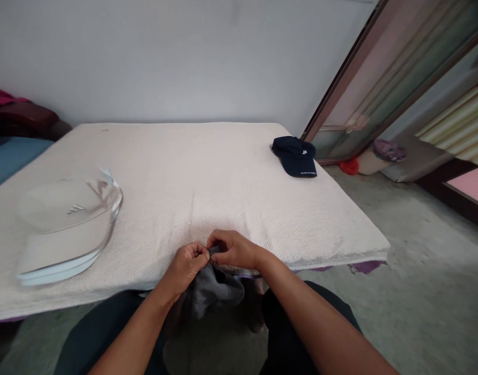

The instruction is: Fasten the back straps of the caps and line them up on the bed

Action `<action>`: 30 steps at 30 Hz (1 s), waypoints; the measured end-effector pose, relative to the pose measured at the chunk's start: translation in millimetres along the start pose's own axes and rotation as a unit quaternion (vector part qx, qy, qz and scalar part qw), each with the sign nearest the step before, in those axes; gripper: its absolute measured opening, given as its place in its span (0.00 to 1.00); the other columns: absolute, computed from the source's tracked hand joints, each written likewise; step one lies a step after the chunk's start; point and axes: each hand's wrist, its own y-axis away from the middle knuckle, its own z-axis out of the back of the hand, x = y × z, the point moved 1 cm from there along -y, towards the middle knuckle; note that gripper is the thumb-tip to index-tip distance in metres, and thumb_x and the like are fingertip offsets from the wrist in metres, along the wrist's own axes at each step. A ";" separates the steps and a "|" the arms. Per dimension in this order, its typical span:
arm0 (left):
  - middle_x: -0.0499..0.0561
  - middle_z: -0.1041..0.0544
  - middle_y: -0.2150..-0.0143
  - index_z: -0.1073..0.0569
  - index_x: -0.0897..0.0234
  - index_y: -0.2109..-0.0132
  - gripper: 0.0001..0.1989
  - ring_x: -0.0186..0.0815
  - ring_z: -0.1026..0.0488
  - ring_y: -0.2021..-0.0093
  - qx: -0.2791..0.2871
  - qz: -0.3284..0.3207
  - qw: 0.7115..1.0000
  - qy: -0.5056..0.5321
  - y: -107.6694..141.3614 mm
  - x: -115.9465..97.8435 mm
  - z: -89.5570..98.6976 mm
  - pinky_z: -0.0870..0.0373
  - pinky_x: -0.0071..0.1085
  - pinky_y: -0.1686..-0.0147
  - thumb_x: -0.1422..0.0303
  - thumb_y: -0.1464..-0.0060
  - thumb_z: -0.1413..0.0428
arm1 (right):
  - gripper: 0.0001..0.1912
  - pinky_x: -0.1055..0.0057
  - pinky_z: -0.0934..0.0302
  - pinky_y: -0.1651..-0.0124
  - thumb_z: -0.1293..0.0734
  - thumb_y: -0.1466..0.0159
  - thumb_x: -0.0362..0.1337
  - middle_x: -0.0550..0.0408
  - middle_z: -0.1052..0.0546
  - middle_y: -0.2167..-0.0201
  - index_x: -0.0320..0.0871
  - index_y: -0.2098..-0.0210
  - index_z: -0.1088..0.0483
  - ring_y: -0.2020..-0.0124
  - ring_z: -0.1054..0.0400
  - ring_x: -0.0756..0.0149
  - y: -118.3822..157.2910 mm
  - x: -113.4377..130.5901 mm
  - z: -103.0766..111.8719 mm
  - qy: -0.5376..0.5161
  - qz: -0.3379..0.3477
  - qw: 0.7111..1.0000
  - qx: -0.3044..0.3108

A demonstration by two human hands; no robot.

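At the table's front edge, a dark grey cap hangs crumpled below my fingers, with much of its shape folded out of sight. My left hand pinches a narrow band of it between thumb and fingertips. Close against it, my right hand grips the other part of the same band, its fingers curled. The band's details are too small to make out. To the left lies a stack of pale caps, a beige one on top with light blue brims beneath. A navy cap rests at the far right, brim facing me.
A bed-like table with a white textured cover stretches in front of me to a plain wall. Blue and dark red items sit at the left. On the right are a glass door, a bin and concrete floor.
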 end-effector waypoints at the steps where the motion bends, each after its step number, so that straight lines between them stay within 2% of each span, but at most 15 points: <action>1: 0.42 0.36 0.79 0.32 0.65 0.72 0.06 0.27 0.42 0.79 0.003 -0.001 1.000 0.005 0.1 0.1 0.0 0.47 0.24 0.78 0.67 0.54 0.43 | 0.11 0.74 0.41 0.63 0.32 0.48 0.28 0.58 0.27 0.68 0.43 0.64 0.30 0.65 0.35 0.68 0.0 -0.2 -0.1 -0.007 0.000 1.000 0.001; 8: 0.40 0.38 0.79 0.34 0.64 0.71 0.07 0.25 0.44 0.80 0.030 0.016 0.997 0.066 3.8 -3.1 -0.3 0.49 0.23 0.79 0.68 0.54 0.43 | 0.11 0.74 0.41 0.65 0.31 0.50 0.29 0.59 0.27 0.71 0.42 0.65 0.29 0.69 0.36 0.70 -0.3 1.4 0.8 -0.031 -0.021 0.999 -0.003; 13: 0.41 0.36 0.78 0.34 0.64 0.70 0.06 0.27 0.42 0.78 0.045 0.019 0.995 0.089 5.4 -4.4 2.1 0.47 0.23 0.78 0.68 0.53 0.43 | 0.11 0.74 0.42 0.68 0.31 0.48 0.30 0.59 0.28 0.74 0.42 0.64 0.30 0.72 0.35 0.71 -0.7 2.0 0.6 -0.081 -0.036 0.996 0.012; 19: 0.41 0.39 0.78 0.34 0.64 0.71 0.06 0.27 0.44 0.78 0.040 0.004 0.998 0.048 5.0 -2.8 2.0 0.49 0.24 0.77 0.68 0.54 0.44 | 0.11 0.75 0.43 0.70 0.30 0.48 0.32 0.60 0.30 0.75 0.41 0.64 0.29 0.73 0.37 0.73 -0.9 1.9 2.4 -0.073 -0.038 0.996 0.029; 25: 0.41 0.40 0.78 0.34 0.65 0.72 0.05 0.27 0.46 0.77 0.047 -0.009 0.999 0.013 5.2 -5.0 -2.1 0.50 0.24 0.76 0.69 0.55 0.44 | 0.11 0.74 0.43 0.68 0.28 0.51 0.33 0.58 0.29 0.72 0.40 0.68 0.31 0.69 0.37 0.70 -1.1 0.1 4.6 -0.037 -0.048 0.997 0.040; 30: 0.42 0.38 0.78 0.34 0.64 0.72 0.06 0.27 0.45 0.77 0.053 0.002 0.998 0.032 5.3 -4.3 -3.3 0.49 0.24 0.77 0.68 0.55 0.44 | 0.11 0.74 0.43 0.70 0.29 0.52 0.32 0.60 0.31 0.74 0.40 0.69 0.32 0.73 0.37 0.71 0.1 0.7 4.9 -0.095 -0.065 0.992 0.049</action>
